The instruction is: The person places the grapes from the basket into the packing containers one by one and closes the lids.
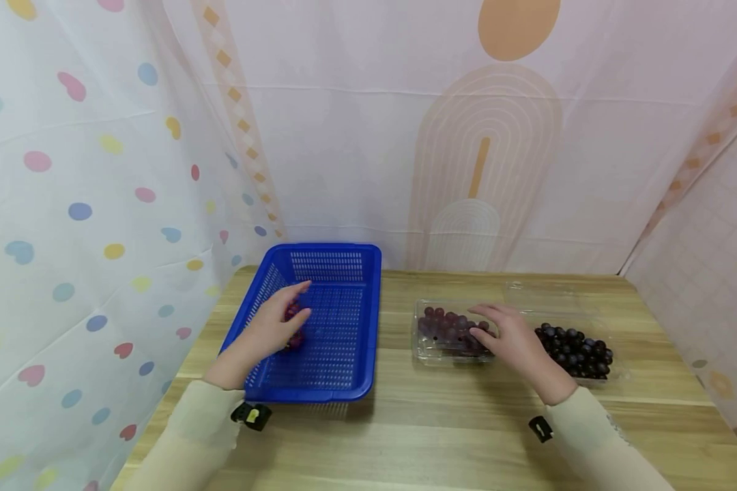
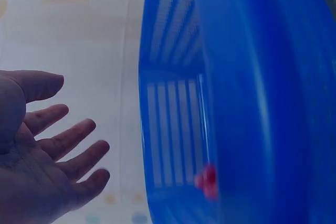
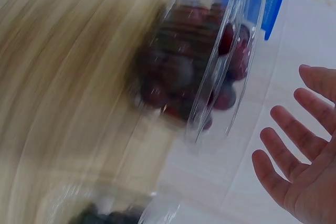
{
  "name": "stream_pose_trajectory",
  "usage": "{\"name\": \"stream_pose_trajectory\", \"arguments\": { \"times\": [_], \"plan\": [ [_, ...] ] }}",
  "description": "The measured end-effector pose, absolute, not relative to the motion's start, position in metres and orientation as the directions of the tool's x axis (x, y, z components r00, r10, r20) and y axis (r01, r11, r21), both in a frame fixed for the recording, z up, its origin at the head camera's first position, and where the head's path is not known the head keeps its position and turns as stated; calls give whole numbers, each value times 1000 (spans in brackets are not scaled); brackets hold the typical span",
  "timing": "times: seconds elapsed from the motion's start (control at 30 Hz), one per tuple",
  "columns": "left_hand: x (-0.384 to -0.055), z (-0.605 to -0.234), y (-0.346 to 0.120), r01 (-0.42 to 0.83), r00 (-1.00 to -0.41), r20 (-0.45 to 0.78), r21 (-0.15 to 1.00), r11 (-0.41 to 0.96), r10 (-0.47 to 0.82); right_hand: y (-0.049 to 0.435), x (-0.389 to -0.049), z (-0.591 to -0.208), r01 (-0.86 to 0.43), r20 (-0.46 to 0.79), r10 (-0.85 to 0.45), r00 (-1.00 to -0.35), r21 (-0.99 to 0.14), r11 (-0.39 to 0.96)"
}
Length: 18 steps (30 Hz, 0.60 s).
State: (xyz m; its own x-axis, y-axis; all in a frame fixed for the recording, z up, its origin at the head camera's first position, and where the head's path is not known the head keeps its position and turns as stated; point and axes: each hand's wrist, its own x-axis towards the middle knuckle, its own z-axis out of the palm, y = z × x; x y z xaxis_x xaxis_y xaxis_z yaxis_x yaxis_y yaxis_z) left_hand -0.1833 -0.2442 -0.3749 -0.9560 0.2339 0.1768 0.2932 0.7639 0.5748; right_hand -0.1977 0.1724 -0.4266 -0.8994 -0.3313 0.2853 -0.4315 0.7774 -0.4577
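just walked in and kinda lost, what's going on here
A person is working with fruit at a table. Their left grip is open over the blue basket, where some red fruit lies. Their right grip, also open, is by the clear box of red grapes. Neither holds anything at this moment. Dark grapes are further right.

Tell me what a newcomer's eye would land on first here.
The bright blue basket on the left of the wooden table, holding some red fruit, stands out first. Next come the reddish grapes in a clear box to its right, then the nearly black grapes farther right.
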Motion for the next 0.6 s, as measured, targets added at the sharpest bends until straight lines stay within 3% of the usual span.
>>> {"name": "stream_pose_trajectory", "arguments": {
  "times": [0.37, 0.6],
  "plan": [
    [-176, -384, -322, 150, -989, 94, 611, 777, 117, 141, -206, -420, -478, 291, -381, -878, -480, 736],
    [-175, -400, -352, -109, -989, -148, 779, 617, 12, 122, -211, -417, -526, 346, -401, -848, -464, 712]
  ]
}}
